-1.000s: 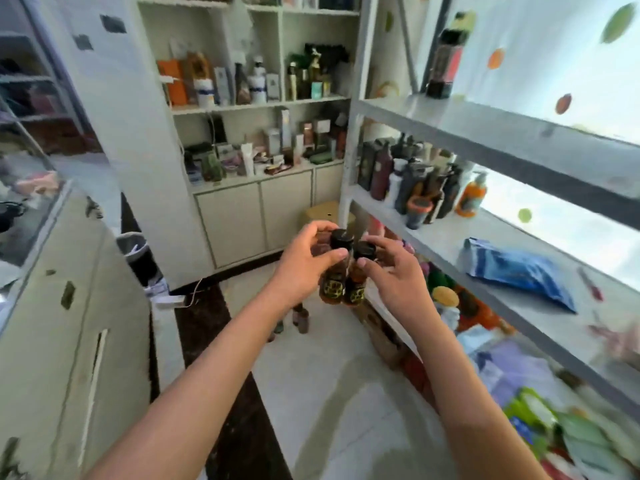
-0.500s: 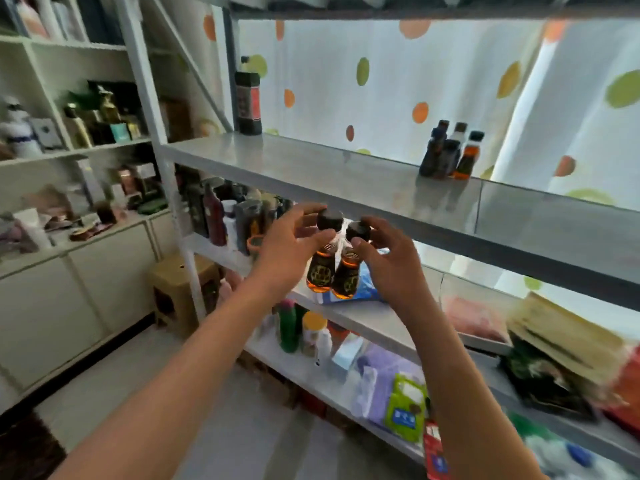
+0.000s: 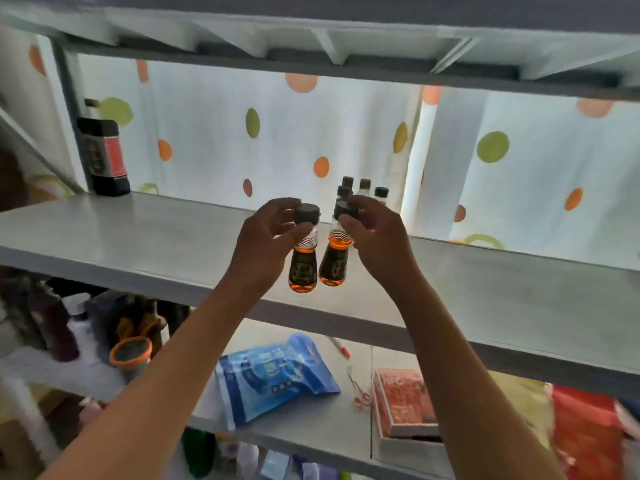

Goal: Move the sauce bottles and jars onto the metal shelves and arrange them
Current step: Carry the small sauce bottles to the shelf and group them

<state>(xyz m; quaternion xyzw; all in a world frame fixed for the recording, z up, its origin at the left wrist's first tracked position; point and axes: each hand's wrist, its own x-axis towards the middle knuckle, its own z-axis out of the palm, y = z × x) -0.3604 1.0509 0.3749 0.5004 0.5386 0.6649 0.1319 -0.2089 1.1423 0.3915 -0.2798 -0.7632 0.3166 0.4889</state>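
Above the shelf (image 3: 145, 237), left hand (image 3: 266, 237) and right hand (image 3: 374, 233) each pinch a bottle (image 3: 304, 261) by its neck; the second bottle (image 3: 335, 258) hangs tilted, so they could clink or topple the cluster (image 3: 363, 190) just beyond.

A home storeroom: grey metal shelves (image 3: 138, 233) crowded with bottles (image 3: 52, 327) at lower left, a dotted curtain (image 3: 214, 133) behind.

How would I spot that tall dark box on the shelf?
Find the grey metal shelf in front of the dotted curtain. At its far left end stands the dark box, alone, square-sided with a red label, unlike the small round bottles farther right.
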